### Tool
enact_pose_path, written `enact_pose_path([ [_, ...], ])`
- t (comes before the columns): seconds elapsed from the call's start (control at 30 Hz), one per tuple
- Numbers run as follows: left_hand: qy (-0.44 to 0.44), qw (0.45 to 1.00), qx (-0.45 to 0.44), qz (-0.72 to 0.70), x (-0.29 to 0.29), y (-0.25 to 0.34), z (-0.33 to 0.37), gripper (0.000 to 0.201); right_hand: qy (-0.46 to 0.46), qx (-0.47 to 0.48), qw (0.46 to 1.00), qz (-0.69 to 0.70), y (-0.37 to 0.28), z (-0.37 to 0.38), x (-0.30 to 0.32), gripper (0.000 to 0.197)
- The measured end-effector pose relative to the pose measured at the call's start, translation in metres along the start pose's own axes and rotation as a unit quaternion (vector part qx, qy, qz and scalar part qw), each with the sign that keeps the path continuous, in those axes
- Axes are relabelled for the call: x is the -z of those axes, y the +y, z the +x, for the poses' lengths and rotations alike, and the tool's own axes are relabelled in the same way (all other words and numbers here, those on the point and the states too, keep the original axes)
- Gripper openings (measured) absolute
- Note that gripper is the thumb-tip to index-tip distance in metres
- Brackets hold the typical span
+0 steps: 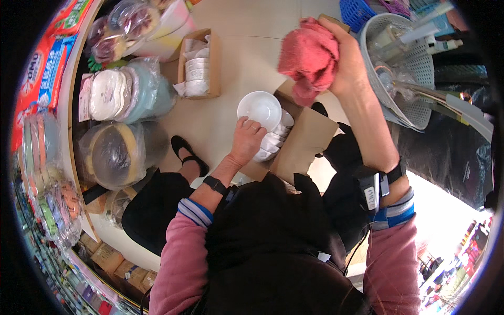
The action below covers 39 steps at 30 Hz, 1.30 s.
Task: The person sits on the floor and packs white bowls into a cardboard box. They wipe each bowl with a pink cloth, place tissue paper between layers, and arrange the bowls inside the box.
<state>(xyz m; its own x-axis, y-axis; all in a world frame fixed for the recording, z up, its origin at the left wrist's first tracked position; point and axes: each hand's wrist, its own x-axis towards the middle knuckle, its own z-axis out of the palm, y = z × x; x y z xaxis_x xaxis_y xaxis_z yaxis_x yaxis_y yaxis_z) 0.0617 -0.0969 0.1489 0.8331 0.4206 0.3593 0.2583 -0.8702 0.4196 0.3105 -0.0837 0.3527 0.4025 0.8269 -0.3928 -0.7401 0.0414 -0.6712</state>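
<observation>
With my left hand (249, 139) I grip the near rim of a white bowl (261, 108), its hollow facing up. Beneath and beside it, several more white bowls (272, 143) are stacked inside an opened cardboard box (302, 144) between my feet. My right hand (346, 65) is raised to the right of the bowl, closed around a bunched red cloth (310, 56). The cloth hangs apart from the bowl.
Farther off stands a smaller cardboard box (214, 65) holding wrapped white bowls. Shelves at left carry plastic-wrapped dishes (110, 94) and a round wrapped item (116, 156). A grey perforated basket (412, 79) with assorted goods stands close to my right forearm.
</observation>
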Motion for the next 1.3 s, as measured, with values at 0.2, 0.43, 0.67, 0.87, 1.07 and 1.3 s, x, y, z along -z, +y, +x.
enact_pose_path([
  [0.2, -0.022, 0.984, 0.141, 0.106, -0.001, -0.082, -0.061, 0.004, -0.041, -0.028, 0.999, -0.006, 0.004, 0.015, 0.012, 0.023],
  [0.43, -0.045, 0.945, 0.256, 0.199, -0.023, -0.154, -0.132, 0.004, -0.030, -0.036, 0.999, -0.021, 0.014, 0.020, 0.014, 0.027],
  [0.67, -0.144, 0.890, 0.351, 0.255, -0.041, -0.178, -0.156, 0.011, -0.033, -0.056, 0.997, -0.043, 0.013, 0.009, 0.013, 0.027],
  [0.87, -0.145, 0.872, 0.391, 0.256, -0.026, -0.171, -0.143, 0.036, 0.030, -0.020, 0.998, -0.058, 0.012, 0.011, 0.020, 0.030],
  [1.07, -0.041, 0.970, 0.203, 0.124, -0.026, -0.100, -0.039, 0.051, -0.087, -0.063, 0.993, 0.041, 0.005, 0.005, 0.016, 0.022],
  [1.3, -0.334, 0.941, -0.046, 0.019, -0.100, -0.007, 0.042, 0.021, 0.001, -0.061, 0.997, 0.051, 0.003, -0.004, 0.009, 0.021],
])
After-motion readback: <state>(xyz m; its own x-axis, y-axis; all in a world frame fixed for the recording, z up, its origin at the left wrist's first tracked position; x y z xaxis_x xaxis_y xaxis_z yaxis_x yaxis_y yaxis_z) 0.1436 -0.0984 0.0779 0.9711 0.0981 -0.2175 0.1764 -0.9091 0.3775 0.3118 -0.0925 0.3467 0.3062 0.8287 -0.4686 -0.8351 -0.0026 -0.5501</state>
